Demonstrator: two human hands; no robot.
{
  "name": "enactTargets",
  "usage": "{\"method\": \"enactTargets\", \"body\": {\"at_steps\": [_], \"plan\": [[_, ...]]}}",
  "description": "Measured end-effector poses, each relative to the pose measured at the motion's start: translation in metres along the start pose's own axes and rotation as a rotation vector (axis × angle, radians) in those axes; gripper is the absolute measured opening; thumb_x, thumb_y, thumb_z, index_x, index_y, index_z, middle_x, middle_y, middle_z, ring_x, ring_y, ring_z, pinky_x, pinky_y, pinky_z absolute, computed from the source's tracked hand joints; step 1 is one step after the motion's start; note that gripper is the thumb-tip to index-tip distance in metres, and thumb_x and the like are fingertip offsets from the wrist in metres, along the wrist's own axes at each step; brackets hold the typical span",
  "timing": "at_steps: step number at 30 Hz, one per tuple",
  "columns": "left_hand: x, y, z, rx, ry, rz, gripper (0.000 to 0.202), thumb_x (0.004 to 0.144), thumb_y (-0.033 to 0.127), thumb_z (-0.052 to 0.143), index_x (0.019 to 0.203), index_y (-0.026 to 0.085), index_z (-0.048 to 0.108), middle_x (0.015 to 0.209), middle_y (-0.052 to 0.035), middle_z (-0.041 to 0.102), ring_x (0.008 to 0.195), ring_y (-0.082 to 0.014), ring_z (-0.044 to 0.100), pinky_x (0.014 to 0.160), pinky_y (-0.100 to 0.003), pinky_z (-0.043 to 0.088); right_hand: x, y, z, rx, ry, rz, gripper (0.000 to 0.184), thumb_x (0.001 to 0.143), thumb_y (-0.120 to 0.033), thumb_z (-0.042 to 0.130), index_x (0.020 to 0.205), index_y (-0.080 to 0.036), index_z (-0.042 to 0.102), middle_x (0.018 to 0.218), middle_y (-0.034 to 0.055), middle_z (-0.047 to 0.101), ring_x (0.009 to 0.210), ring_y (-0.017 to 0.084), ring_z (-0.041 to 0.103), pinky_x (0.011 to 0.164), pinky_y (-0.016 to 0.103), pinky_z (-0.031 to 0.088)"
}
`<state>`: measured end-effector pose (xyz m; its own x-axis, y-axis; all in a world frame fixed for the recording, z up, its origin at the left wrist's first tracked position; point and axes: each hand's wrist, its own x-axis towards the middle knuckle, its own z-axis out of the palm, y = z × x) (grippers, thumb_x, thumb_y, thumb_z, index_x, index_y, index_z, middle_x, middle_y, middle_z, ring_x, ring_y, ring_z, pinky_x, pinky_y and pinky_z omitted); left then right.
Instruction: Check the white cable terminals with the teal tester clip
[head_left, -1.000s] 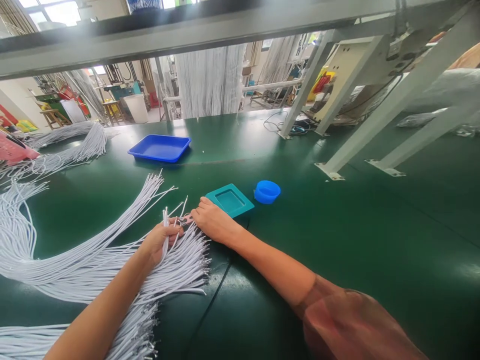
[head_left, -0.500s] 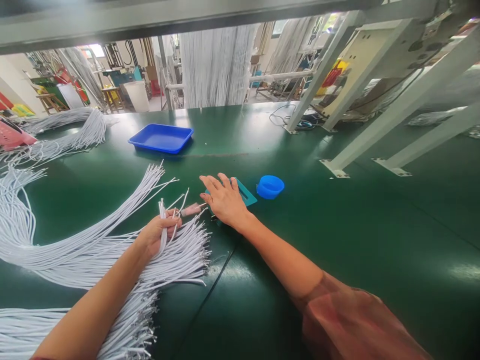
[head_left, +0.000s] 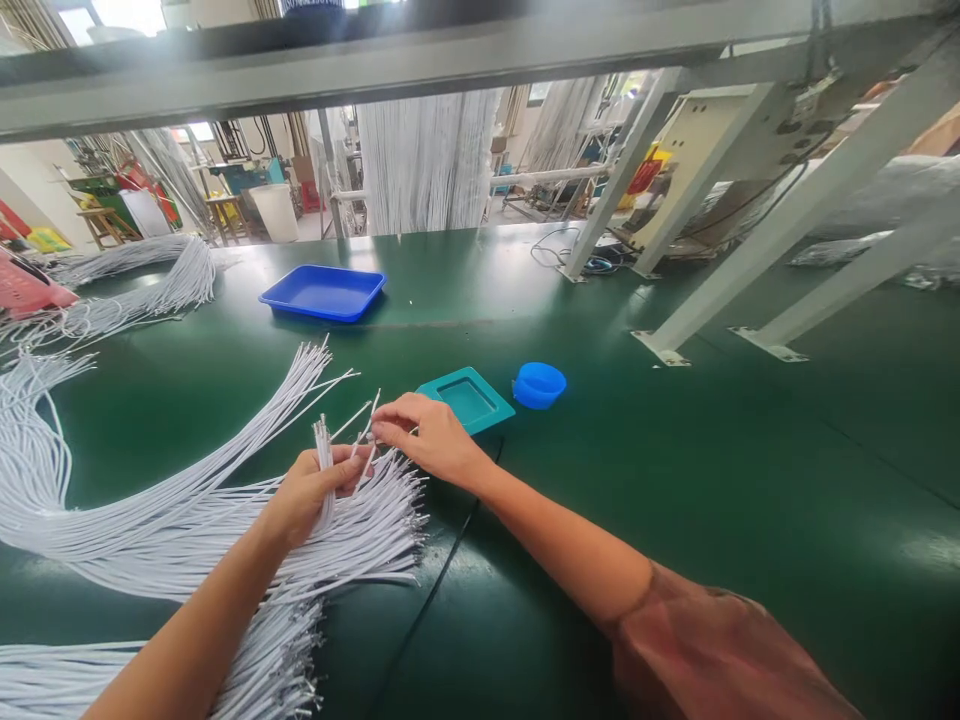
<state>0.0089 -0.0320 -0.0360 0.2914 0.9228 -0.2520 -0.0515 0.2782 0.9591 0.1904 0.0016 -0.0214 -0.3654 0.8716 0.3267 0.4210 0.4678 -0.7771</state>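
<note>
My left hand (head_left: 319, 490) is closed round a small bunch of white cords (head_left: 323, 440), whose ends stick up above the thumb. Close beside it, my right hand (head_left: 427, 435) pinches at the end of a single white cord (head_left: 366, 468) that rises from the left fingers. Any small part between the right fingertips is too small to make out. Under and around the left hand lies a thick spread of white cords (head_left: 375, 530) with tipped ends. Just beyond the right hand is a teal square tray (head_left: 491, 418), and a round blue cup (head_left: 540, 386) stands beside it.
A blue rectangular tray (head_left: 322, 308) sits farther back on the green table (head_left: 675, 520). More cord bundles (head_left: 180, 270) lie at the left. Metal frame legs (head_left: 720, 270) stand on the table at right, and a beam (head_left: 300, 85) crosses overhead.
My right hand has come off the teal tray, moving left and nearer to the cords at my left hand. A pinkish piece seen between the hands earlier is now out of sight.
</note>
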Motion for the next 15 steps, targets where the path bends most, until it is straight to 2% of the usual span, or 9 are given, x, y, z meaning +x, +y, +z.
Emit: {"method": "enactTargets", "body": {"at_steps": [4,7,9,10,11,15], "plan": [[-0.003,0.0,0.0,0.178,-0.003,0.066,0.021,0.071,0.032,0.064,0.067,0.012,0.068,0.055,0.0001,0.047,0.054,-0.0113,0.038,0.052,-0.024,0.028,-0.006,-0.001,0.017,0.161,-0.075,0.114,0.015,0.069,-0.031,0.065,0.075,-0.017,0.068,0.07,0.0001,0.06,0.065,0.01,0.051,0.06,0.022,0.038],[-0.005,0.002,0.002,0.221,0.074,0.111,0.017,0.067,0.031,0.067,0.067,0.015,0.07,0.067,-0.0019,0.056,0.062,-0.0135,0.046,0.058,-0.025,0.033,-0.003,0.004,0.023,0.371,0.071,0.204,0.014,0.07,-0.03,0.062,0.071,-0.016,0.067,0.07,0.0007,0.062,0.066,0.011,0.054,0.061,0.023,0.041],[-0.005,0.004,0.004,0.177,0.147,0.071,0.017,0.063,0.03,0.07,0.072,0.015,0.072,0.071,-0.0037,0.062,0.066,-0.0155,0.051,0.061,-0.026,0.036,0.0,0.007,0.02,0.524,0.188,0.259,0.021,0.074,-0.035,0.058,0.078,-0.016,0.065,0.072,0.0009,0.062,0.065,0.012,0.056,0.062,0.024,0.044],[-0.005,0.005,0.004,0.137,0.173,0.035,0.02,0.061,0.029,0.072,0.075,0.015,0.072,0.072,-0.0044,0.064,0.067,-0.0162,0.053,0.063,-0.026,0.037,0.002,0.007,0.018,0.562,0.197,0.266,0.024,0.075,-0.037,0.056,0.082,-0.017,0.065,0.074,0.0009,0.062,0.065,0.012,0.057,0.062,0.024,0.044],[-0.005,0.006,0.005,0.093,0.196,-0.001,0.023,0.059,0.027,0.074,0.078,0.014,0.072,0.07,-0.0048,0.065,0.066,-0.0163,0.055,0.062,-0.027,0.038,0.002,0.007,0.015,0.557,0.174,0.256,0.025,0.075,-0.038,0.056,0.083,-0.017,0.065,0.074,0.0008,0.063,0.065,0.012,0.057,0.062,0.024,0.044],[-0.004,0.008,0.003,-0.002,0.273,-0.077,0.027,0.05,0.021,0.079,0.074,0.012,0.07,0.061,-0.0039,0.065,0.055,-0.0136,0.055,0.057,-0.026,0.04,0.0,0.002,0.012,0.357,-0.065,0.189,0.022,0.067,-0.036,0.065,0.074,-0.016,0.068,0.071,0.001,0.063,0.065,0.011,0.054,0.061,0.023,0.041]]}}
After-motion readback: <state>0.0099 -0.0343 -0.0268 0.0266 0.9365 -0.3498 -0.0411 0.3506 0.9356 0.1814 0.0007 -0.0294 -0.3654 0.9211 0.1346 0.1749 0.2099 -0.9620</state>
